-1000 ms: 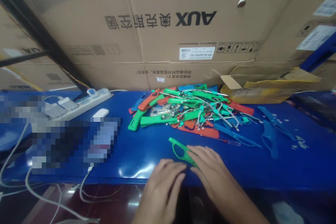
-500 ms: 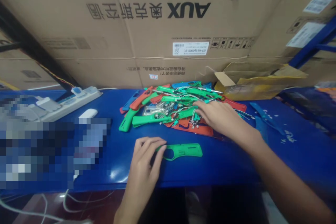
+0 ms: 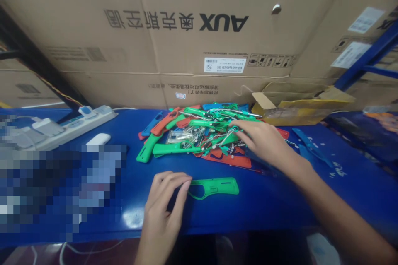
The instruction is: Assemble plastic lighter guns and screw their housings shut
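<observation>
A green plastic lighter casing (image 3: 224,185), long with a ring-shaped trigger opening, lies flat on the blue table. My left hand (image 3: 169,198) pinches its left, narrow end between thumb and fingers; that end is hidden behind the fingertips. Farther back is a pile of green, red and blue casings (image 3: 177,149) mixed with thin white wires, metal tubes and clear plastic tanks (image 3: 179,136). Into the right side of this pile reaches my right hand (image 3: 258,136), its fingers bent together by white wires (image 3: 230,134). What those fingers grip is too small to tell.
A large cardboard box (image 3: 174,49) rises behind the blue table (image 3: 273,207). An open small carton (image 3: 298,112) stands at the back right, near blue strips (image 3: 311,147). On the left are a white power strip (image 3: 77,126), a white adapter-like object (image 3: 98,140) and a blurred-out area.
The view has shifted slightly, so the scene sits lower. My left hand stays at the casing's left end, and my right hand remains in the pile with little movement.
</observation>
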A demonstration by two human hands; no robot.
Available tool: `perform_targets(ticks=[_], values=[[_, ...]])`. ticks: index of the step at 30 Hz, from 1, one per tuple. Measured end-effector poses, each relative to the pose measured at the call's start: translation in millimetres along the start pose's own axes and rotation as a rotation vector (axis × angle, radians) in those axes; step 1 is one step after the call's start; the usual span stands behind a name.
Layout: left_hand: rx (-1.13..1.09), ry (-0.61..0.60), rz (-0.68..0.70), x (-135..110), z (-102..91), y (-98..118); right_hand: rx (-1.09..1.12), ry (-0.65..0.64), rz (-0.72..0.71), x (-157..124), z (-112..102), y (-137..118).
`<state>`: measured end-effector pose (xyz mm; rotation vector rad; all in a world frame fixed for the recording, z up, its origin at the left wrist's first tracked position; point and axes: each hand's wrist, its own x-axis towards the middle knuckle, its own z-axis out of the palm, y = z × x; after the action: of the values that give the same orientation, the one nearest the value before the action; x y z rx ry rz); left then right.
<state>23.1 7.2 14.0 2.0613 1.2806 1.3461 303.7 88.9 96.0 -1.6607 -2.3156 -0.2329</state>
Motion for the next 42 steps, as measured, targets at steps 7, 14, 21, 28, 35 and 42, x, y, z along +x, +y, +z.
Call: perform_targets(ticks=[7,14,21,28,35,42], values=[[-0.150,0.233,-0.198,-1.1,-2.2,5.4,0.666,0.470,0.392,-57.0,-14.4,-19.9],[-0.296,0.294,-0.286,3.4,19.0,16.8,1.494,0.702,0.603,-81.1,4.6,-43.5],[-0.415,0.055,-0.342,2.8,41.3,31.4,1.682,0.527,0.681,-83.2,12.5,-68.1],[-0.231,0.054,-0.134,0.7,26.2,25.8,1.759,0.262,0.626,-86.5,29.4,-95.3],[-0.172,-0.035,-0.167,-5.1,1.9,22.9,1.507,0.106,0.594,-75.2,37.5,-127.5],[-0.167,-0.211,-0.252,-7.9,-11.4,26.4,1.373,0.090,0.518,-76.9,41.3,-142.8]])
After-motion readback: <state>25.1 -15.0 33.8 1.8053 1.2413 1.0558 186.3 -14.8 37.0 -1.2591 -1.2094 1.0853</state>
